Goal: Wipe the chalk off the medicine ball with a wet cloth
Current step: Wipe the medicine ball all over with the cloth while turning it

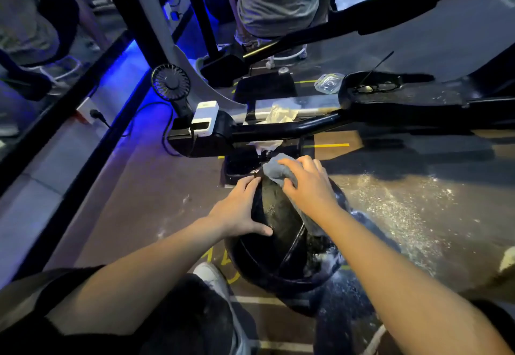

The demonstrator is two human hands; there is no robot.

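Observation:
A black medicine ball [278,248] sits on the floor in front of me, with white chalk smears on its lower right side. My left hand [239,209] lies flat against the ball's upper left side, fingers spread and thumb across the top. My right hand [309,184] grips a grey cloth [274,169] and presses it onto the ball's far top. Part of the cloth trails down the ball's right side under my wrist.
White chalk dust [404,207] is scattered over the floor to the right. A black machine frame [292,126] crosses just beyond the ball, with a small fan [170,82] and a white box [204,117] on it. A person [278,0] stands farther back.

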